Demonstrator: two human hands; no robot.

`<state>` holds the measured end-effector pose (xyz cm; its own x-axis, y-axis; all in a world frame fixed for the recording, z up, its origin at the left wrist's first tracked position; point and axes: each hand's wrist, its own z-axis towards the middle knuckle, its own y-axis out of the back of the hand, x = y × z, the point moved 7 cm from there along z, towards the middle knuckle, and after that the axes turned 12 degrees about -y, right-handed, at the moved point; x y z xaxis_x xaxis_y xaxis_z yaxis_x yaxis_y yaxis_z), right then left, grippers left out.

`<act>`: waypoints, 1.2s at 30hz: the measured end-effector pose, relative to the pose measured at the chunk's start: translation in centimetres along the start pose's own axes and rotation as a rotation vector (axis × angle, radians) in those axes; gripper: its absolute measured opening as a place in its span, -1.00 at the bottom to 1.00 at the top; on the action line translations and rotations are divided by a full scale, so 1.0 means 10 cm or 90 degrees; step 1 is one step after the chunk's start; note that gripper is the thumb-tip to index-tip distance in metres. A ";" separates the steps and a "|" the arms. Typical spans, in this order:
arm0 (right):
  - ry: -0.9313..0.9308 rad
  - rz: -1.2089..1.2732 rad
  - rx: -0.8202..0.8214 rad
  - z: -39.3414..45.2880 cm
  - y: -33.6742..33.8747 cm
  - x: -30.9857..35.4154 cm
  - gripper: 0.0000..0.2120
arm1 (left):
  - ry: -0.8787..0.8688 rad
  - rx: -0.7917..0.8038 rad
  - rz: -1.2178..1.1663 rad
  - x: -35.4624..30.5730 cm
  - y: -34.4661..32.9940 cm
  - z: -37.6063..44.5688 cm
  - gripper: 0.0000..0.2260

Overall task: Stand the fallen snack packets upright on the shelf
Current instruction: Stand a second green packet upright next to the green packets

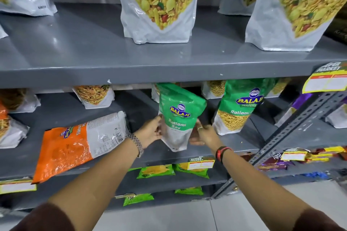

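So, left to right on the middle shelf (56,157): an orange packet (75,146) lies flat on its side near the front edge, top end pointing left and overhanging the lip, its white back panel with barcode facing up on the right half. Nothing is touching it.

Left hand (151,133) is just right of that packet, metal watch (136,143) on the wrist. Fingers are curled onto the left edge of the green Ratlami Sev packet (179,116), thumb on the front near the green/white boundary. Partly closed grip, pressing the packet's side, not a fist.

The green packet sits between both hands, roughly upright but tilted, top leaning left and toward the back under the upper shelf (150,73). Its lower white corner is at the shelf front; cannot tell whether the base rests on the shelf or is lifted clear.

Right hand (205,135) clamps the packet's right edge, ring on one finger, fingers wrapped behind the pouch and thumb low under the right corner. Red and black bands (222,153) on that wrist. Hands are apart, with the packet's width between them.

Right of that hand, a second green packet (238,107) stands upright, leaning slightly, untouched. Large clear-window mixture pouches (159,5) stand on the upper shelf.
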<state>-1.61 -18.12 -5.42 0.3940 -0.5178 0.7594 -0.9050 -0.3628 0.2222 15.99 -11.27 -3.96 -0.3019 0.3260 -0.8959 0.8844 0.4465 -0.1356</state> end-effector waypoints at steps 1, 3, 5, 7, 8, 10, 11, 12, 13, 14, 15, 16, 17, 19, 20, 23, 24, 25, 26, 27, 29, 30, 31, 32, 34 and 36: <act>-0.001 0.001 0.027 -0.05 -0.09 -0.05 -0.63 | -0.008 -0.005 -0.002 -0.04 -0.04 0.01 -0.75; 0.006 -0.017 0.060 -0.13 -0.26 -0.10 -0.64 | -0.034 0.018 0.038 -0.11 -0.11 0.03 -0.78; 0.016 -0.048 0.075 -0.18 -0.37 -0.10 -0.64 | -0.068 0.025 0.087 -0.15 -0.13 0.05 -0.77; 0.044 -0.113 0.072 -0.22 -0.34 -0.07 -0.62 | -0.090 -0.012 0.096 -0.18 -0.07 0.06 -0.71; 0.065 -0.157 0.059 -0.22 -0.28 -0.05 -0.61 | -0.093 -0.029 0.090 -0.16 -0.03 0.06 -0.68; 0.085 -0.218 0.019 -0.20 -0.09 -0.02 -0.60 | -0.070 -0.040 0.089 -0.05 0.02 0.03 -0.60; 0.086 -0.229 -0.001 -0.16 0.01 0.00 -0.59 | -0.059 -0.036 0.089 0.03 0.03 -0.02 -0.60; 0.092 -0.228 -0.023 -0.12 0.09 0.04 -0.60 | -0.046 -0.025 0.083 0.12 0.04 -0.07 -0.65; 0.100 -0.215 -0.044 -0.06 0.16 0.11 -0.61 | -0.021 -0.006 0.081 0.22 0.03 -0.13 -0.72; 0.104 -0.188 -0.054 -0.01 0.20 0.18 -0.62 | 0.004 0.016 0.084 0.30 0.02 -0.21 -0.76; 0.102 -0.150 -0.043 0.04 0.19 0.26 -0.61 | 0.019 0.044 0.093 0.36 0.00 -0.30 -0.78; 0.096 -0.110 -0.019 0.08 0.14 0.34 -0.58 | 0.018 0.073 0.107 0.38 -0.04 -0.39 -0.81; 0.089 -0.084 0.005 0.12 0.09 0.42 -0.52 | 0.004 0.093 0.110 0.37 -0.08 -0.46 -0.82; 0.059 -0.067 0.041 0.18 -0.07 0.56 -0.42 | -0.034 0.093 0.084 0.33 -0.15 -0.56 -0.82; 0.042 -0.058 0.056 0.22 -0.15 0.61 -0.39 | -0.062 0.090 0.073 0.31 -0.19 -0.59 -0.77; 0.026 -0.018 0.117 0.27 -0.35 0.71 -0.36 | -0.147 0.113 0.091 0.26 -0.36 -0.65 -0.27; 0.026 -0.004 0.141 0.26 -0.41 0.71 -0.35 | -0.146 0.115 0.110 0.27 -0.42 -0.67 -0.15; 0.025 0.014 0.161 0.25 -0.45 0.72 -0.34 | -0.137 0.109 0.120 0.28 -0.46 -0.66 -0.10; 0.022 0.033 0.170 0.25 -0.46 0.70 -0.34 | -0.130 0.099 0.122 0.30 -0.47 -0.64 -0.07; 0.018 0.046 0.166 0.25 -0.46 0.67 -0.34 | -0.131 0.089 0.123 0.31 -0.47 -0.61 -0.05; 0.021 0.044 0.122 0.26 -0.38 0.61 -0.35 | -0.157 0.066 0.119 0.26 -0.45 -0.53 0.02; 0.028 0.043 0.102 0.27 -0.32 0.58 -0.36 | -0.180 0.050 0.108 0.21 -0.43 -0.48 0.02; 0.035 0.055 0.090 0.26 -0.27 0.54 -0.39 | -0.206 0.030 0.089 0.13 -0.41 -0.44 -0.01; 0.040 0.080 0.089 0.25 -0.22 0.51 -0.45 | -0.229 0.011 0.068 0.05 -0.39 -0.40 -0.08; 0.041 0.136 0.094 0.27 -0.15 0.43 -0.51 | -0.250 -0.016 0.036 -0.11 -0.33 -0.30 -0.20; 0.030 0.171 0.101 0.25 -0.12 0.39 -0.50 | -0.234 -0.028 0.071 -0.20 -0.25 -0.16 -0.25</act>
<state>1.45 -21.62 -4.30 0.1333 -0.5768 0.8059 -0.9377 -0.3366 -0.0859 13.78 -11.71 -1.12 -0.0501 0.0571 -0.9971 0.8863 0.4627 -0.0180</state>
